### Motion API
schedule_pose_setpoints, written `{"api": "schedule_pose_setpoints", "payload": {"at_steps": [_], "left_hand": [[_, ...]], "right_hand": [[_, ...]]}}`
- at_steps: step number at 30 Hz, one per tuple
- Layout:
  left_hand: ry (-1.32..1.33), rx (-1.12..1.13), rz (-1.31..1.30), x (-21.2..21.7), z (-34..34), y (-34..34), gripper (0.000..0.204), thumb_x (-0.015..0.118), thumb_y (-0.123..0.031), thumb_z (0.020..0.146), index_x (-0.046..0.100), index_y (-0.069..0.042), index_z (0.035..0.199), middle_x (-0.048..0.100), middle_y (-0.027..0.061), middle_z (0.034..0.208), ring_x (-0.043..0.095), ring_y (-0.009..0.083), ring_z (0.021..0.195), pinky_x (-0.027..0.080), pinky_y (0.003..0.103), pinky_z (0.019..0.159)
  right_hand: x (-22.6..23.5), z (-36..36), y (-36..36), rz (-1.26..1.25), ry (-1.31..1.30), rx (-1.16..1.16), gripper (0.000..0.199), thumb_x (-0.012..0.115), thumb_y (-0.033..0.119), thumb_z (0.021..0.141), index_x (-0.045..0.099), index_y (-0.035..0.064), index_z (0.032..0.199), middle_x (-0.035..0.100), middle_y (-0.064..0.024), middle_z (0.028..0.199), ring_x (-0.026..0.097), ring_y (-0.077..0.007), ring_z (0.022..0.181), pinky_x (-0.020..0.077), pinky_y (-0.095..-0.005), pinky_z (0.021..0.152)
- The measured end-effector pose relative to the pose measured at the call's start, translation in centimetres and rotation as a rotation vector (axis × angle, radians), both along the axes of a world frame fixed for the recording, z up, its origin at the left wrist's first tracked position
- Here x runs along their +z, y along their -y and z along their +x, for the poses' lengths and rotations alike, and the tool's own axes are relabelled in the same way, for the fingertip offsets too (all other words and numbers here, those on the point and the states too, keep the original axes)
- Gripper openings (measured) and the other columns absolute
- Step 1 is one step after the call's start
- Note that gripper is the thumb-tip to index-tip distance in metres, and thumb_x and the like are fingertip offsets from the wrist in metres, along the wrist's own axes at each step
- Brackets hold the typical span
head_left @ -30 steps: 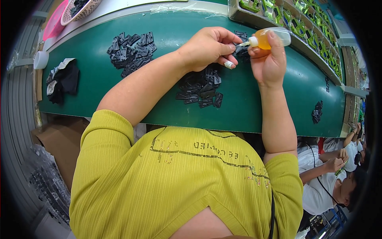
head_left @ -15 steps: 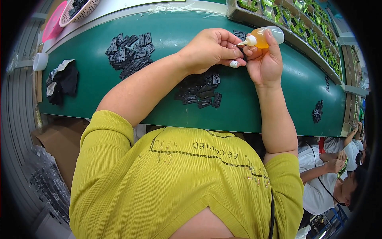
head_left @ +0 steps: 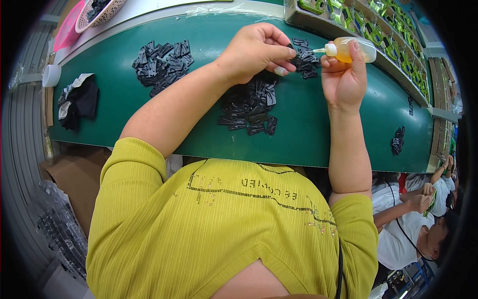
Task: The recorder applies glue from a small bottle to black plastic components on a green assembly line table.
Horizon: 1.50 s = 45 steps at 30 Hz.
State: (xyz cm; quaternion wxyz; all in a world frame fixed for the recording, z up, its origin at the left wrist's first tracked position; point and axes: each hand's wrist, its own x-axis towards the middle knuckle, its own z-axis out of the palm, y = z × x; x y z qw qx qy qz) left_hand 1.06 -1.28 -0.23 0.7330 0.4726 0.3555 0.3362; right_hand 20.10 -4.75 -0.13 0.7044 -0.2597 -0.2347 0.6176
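Nearest the camera, a yellow-green ribbed top (head_left: pixel 224 234) with a line of sparkly trim across it, both bare forearms reaching up from it onto a green work surface (head_left: pixel 308 134). Off past the near edge of that surface, at lower right, another seated person in a white shirt (head_left: pixel 403 234), hands clasped.

On the green surface, near its middle, a heap of small black plastic clips (head_left: pixel 251 107), lying just below the left hand. Left hand (head_left: pixel 256 52) curled into a narrow pinch over the far side of that heap, fingertips (head_left: pixel 286 62) pressed together; a small dark piece seems held between them, though too hidden to tell for certain. Right hand (head_left: pixel 343 79) just beside the left, upright, wrapped around a small squeeze bottle (head_left: pixel 348 49) of amber liquid, held sideways with its white nozzle pointing at the left fingertips. A few more black clips (head_left: pixel 306 62) scattered between the two hands.

Toward the left part of the green surface, a second heap of black clips (head_left: pixel 162 65); at its left end, a crumpled black-and-white cloth (head_left: pixel 77 99). Near its right end, a small dark clump (head_left: pixel 397 140).

Beyond the far edge, a long tray of green parts (head_left: pixel 388 27) at right, a white mesh basket (head_left: pixel 102 11) at upper left.
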Motion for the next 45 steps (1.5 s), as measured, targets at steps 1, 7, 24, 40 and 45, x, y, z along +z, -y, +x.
{"api": "schedule_pose_setpoints", "payload": {"at_steps": [1,7,24,40,45], "left_hand": [[-0.028,0.014,0.006,0.0,-0.2,-0.2,0.022,0.066,-0.008,0.081,0.056,0.002,0.097,0.064,0.0121,0.087,0.067,0.0202,0.072,0.055,0.027,0.063],[-0.141,-0.041,0.064,-0.4,-0.3,-0.3,0.028,0.065,-0.006,0.081,0.058,0.005,0.107,0.064,0.0114,0.086,0.064,0.0164,0.069,0.054,0.025,0.062],[-0.175,-0.054,0.074,0.1,-0.3,-0.1,0.027,0.066,-0.003,0.078,0.057,0.005,0.102,0.064,0.0107,0.083,0.063,0.0145,0.067,0.052,0.023,0.061],[-0.184,-0.047,0.079,0.0,-0.2,-0.1,0.025,0.066,-0.003,0.078,0.058,0.005,0.1,0.064,0.0103,0.079,0.062,0.0138,0.063,0.051,0.022,0.06],[-0.198,-0.052,0.081,0.1,-0.3,-0.1,0.023,0.065,-0.003,0.079,0.059,0.004,0.1,0.064,0.0102,0.079,0.061,0.0137,0.063,0.051,0.023,0.06]], "right_hand": [[0.2,-0.1,0.0,0.066,0.163,-0.096,0.018,0.059,0.02,0.088,0.055,0.0053,0.097,0.059,-0.0063,0.087,0.056,-0.0147,0.07,0.0461,-0.0276,0.056],[-0.4,-1.0,0.0,0.27,0.529,-0.252,0.016,0.062,0.014,0.086,0.059,0.0007,0.095,0.062,-0.0085,0.087,0.062,-0.017,0.074,0.0508,-0.0268,0.053],[-0.4,-0.9,0.2,0.334,0.73,-0.255,0.015,0.062,0.013,0.087,0.062,0.0005,0.096,0.064,-0.0085,0.088,0.062,-0.016,0.074,0.0515,-0.0265,0.054],[-0.5,-1.1,0.2,0.313,0.762,-0.253,0.014,0.064,0.013,0.086,0.062,0.0003,0.094,0.064,-0.0075,0.086,0.062,-0.015,0.072,0.0504,-0.0249,0.053],[-0.4,-1.1,0.3,0.324,0.832,-0.307,0.014,0.065,0.012,0.085,0.062,0.0008,0.094,0.064,-0.0077,0.086,0.063,-0.0152,0.072,0.0506,-0.0248,0.053]]}}
